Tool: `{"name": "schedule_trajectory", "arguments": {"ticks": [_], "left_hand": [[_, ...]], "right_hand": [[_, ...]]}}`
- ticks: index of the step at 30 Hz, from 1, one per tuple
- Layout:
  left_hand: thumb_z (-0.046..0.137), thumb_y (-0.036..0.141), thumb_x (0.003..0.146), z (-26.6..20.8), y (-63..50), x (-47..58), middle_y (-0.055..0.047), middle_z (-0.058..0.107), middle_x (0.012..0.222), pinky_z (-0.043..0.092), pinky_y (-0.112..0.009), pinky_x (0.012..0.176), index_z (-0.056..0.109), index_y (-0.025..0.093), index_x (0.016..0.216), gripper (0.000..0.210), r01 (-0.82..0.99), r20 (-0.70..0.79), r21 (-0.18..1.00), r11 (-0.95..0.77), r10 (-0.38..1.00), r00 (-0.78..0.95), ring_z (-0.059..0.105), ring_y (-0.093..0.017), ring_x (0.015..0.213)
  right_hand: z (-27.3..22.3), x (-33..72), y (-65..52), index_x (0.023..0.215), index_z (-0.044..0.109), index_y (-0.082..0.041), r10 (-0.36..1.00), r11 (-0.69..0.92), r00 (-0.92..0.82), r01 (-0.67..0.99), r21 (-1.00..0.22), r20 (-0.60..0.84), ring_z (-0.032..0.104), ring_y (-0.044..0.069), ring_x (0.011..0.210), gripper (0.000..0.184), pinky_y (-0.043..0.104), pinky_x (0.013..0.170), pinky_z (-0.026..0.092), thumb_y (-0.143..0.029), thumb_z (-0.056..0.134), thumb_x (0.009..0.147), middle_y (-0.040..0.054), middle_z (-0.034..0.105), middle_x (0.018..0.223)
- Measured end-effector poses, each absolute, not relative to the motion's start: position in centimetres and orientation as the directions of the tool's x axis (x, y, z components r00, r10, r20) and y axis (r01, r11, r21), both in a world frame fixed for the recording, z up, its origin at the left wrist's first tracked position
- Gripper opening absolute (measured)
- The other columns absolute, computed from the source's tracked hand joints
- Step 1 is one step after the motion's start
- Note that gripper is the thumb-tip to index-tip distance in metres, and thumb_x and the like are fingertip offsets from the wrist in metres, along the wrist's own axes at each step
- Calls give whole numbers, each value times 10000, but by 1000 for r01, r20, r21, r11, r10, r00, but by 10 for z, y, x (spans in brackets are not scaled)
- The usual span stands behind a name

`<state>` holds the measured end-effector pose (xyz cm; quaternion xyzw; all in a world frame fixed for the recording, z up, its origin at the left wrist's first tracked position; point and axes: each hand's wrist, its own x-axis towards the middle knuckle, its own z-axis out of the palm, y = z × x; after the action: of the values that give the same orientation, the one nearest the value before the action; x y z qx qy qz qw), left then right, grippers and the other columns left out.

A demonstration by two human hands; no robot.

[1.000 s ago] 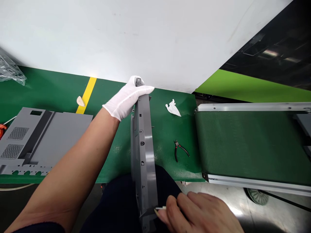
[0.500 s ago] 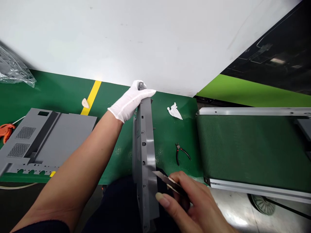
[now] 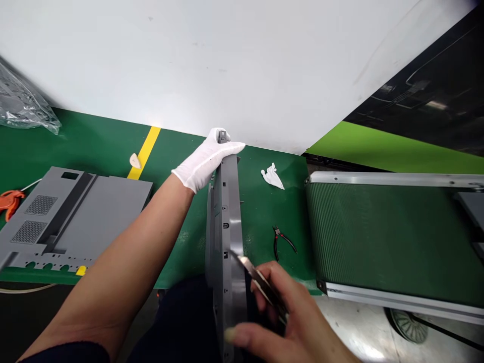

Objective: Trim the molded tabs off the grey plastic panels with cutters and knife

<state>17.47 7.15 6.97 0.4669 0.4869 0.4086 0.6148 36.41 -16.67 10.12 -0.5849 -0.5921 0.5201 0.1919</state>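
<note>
My left hand point(image 3: 212, 154), in a white glove, is closed round the far end of a grey plastic panel point(image 3: 236, 227). The panel stands on its edge, its narrow side with small slots and holes facing up, its near end close to my body. My bare right hand point(image 3: 287, 312) grips a utility knife point(image 3: 266, 287). Its blade points up and left, at the panel's right edge near a slot; whether it touches cannot be made out. My right thumb is stretched towards the panel's near part.
Another grey panel point(image 3: 109, 201) lies left on the green table point(image 3: 181, 242), near an orange-handled tool point(image 3: 10, 201). Diagonal cutters point(image 3: 282, 239) and a crumpled white cloth point(image 3: 272, 176) lie right of the held panel. Farther right runs a conveyor belt point(image 3: 378, 242). A plastic bag point(image 3: 26, 101) sits far left.
The knife has moved slightly up and left, its blade now by the slot. My right thumb has shifted left and down. My left hand keeps its hold on the panel.
</note>
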Motion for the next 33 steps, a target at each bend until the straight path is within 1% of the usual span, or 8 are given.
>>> {"name": "schedule_trajectory", "arguments": {"ticks": [2,4,10,16,21,25,28,33], "left_hand": [[810,391,808,70,71,175,-47,611,970,485,-337,697,496,250,1022,406,-53,-188,978,202,963,194,598,-174,772],[796,405,824,70,70,176,-42,606,971,478,-335,696,494,248,1012,388,-52,-168,982,182,966,198,594,-171,775],[767,497,849,71,70,171,-16,591,945,479,-332,702,497,256,998,391,-18,-181,982,190,958,222,620,-193,818],[713,582,870,72,70,158,-18,599,914,487,-358,725,526,271,978,379,-5,-192,979,202,940,281,642,-247,895],[649,615,893,69,71,156,-47,639,1029,493,-393,824,581,261,990,374,-95,-155,979,182,958,239,632,-273,999],[602,655,917,67,73,157,-36,640,983,462,-383,813,643,261,960,399,-42,-159,984,171,964,212,597,-244,919],[582,660,930,65,75,156,-32,637,961,446,-370,773,655,264,927,403,-28,-157,986,166,966,205,568,-232,870],[555,638,946,65,77,154,-43,654,971,465,-382,810,638,245,908,404,-13,-150,988,156,968,202,581,-246,901]], "right_hand": [[107,373,-162,1037,626,-246,904,-270,-190,440,-856,-383,539,132,676,374,235,588,437,-612,579,976,-16,601,785],[109,380,-154,1058,637,-242,923,-284,-141,382,-880,-359,535,136,688,367,248,612,445,-557,450,1051,-6,591,793],[105,388,-109,855,583,-213,928,-258,-171,342,-904,-330,435,125,663,425,258,561,346,-559,446,1060,-25,488,728],[113,377,-53,808,502,-225,907,-60,-327,522,-851,-265,353,115,635,466,279,572,287,-595,388,1069,-60,387,691],[118,360,-3,739,415,-232,938,153,-323,708,-690,-123,307,124,600,476,296,576,232,-561,370,1080,-59,353,634],[116,348,32,715,351,-231,953,230,-298,834,-501,-58,283,130,569,468,311,594,197,-514,361,1088,-49,399,609],[115,342,46,731,392,-231,955,258,-296,882,-393,-36,294,138,569,463,317,603,177,-515,328,1091,-33,450,625],[118,339,53,779,515,-229,953,292,-303,937,-191,-29,310,145,551,502,323,610,156,-540,269,1086,-7,514,622]]}}
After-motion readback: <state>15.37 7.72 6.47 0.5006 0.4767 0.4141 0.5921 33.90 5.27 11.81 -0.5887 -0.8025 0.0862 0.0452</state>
